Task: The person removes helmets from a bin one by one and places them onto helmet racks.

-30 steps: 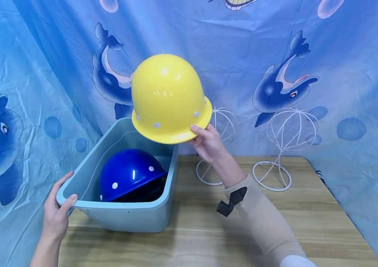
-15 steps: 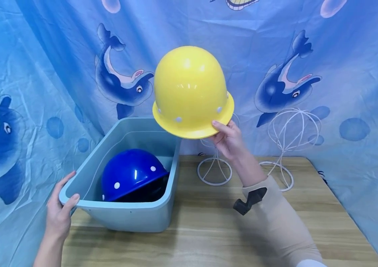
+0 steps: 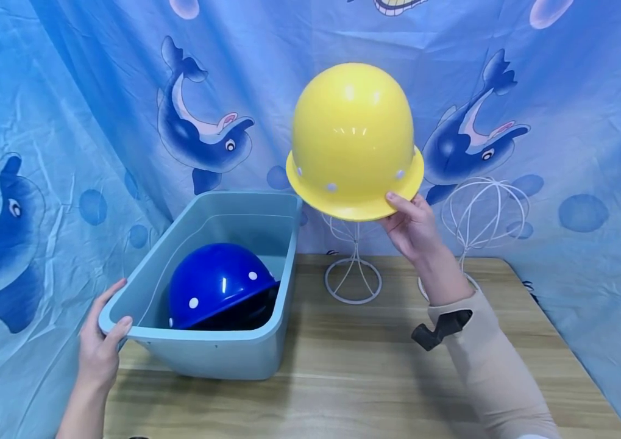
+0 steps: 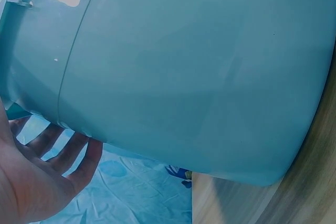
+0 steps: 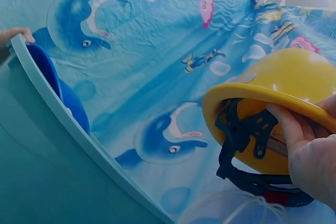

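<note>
Yellow helmet (image 3: 351, 134) hangs dome-up just right of the upper middle of the head view, above the counter (image 3: 343, 378) and in front of a white wire stand (image 3: 356, 247) whose cage it partly hides. The right hand (image 3: 414, 225) pinches its brim at the lower right, thumb on the outer face and fingers tucked beneath; the right wrist view shows them inside the rim, near the black harness (image 5: 257, 179), which droops below the shell.

At lower left, the left hand (image 3: 99, 350) grips the near corner of the pale blue bin (image 3: 217, 360), thumb over the rim; the left wrist view shows its fingers spread against the outside. A blue helmet (image 3: 217, 286) lies tilted inside the bin. A second wire stand (image 3: 465, 245) is at the right, partly behind the forearm.

The yellow shell looks like stiff, glossy plastic, probably light enough for one hand and unlikely to break, though its smooth dome could slip under flat fingers. The brim seems the best place to take hold, with thumb outside and fingers underneath; held at one edge, it may tip toward the far side. The harness looks loose and bendy, so a poor handle.
</note>
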A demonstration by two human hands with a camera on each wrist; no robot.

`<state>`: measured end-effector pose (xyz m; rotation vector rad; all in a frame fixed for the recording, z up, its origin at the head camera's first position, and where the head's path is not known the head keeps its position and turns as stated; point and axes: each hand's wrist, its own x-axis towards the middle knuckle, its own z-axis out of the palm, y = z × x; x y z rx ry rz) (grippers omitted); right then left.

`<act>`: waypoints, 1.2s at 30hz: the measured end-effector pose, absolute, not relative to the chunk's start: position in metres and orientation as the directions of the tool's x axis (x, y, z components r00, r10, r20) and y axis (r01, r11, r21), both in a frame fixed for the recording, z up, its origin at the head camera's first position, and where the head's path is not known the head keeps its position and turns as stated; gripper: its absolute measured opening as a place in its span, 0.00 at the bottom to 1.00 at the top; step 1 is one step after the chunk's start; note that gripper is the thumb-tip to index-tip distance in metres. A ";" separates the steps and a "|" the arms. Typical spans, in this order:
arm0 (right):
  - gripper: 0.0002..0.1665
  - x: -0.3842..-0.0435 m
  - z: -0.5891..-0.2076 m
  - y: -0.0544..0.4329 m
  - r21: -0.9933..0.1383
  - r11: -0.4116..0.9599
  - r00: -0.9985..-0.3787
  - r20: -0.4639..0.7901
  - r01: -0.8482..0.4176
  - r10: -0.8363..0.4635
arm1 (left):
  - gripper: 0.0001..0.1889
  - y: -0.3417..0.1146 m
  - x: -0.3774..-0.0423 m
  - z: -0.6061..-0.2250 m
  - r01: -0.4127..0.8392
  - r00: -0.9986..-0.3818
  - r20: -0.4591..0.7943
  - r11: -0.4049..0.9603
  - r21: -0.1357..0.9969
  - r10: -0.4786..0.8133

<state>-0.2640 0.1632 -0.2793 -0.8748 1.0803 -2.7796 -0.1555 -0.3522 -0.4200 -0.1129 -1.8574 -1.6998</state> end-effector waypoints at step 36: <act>0.23 -0.263 -0.285 0.260 -0.411 -0.903 -0.735 0.650 -0.128 -0.192 | 0.32 -0.351 -0.157 -0.424 0.482 -0.797 0.493 0.124 0.867 -0.348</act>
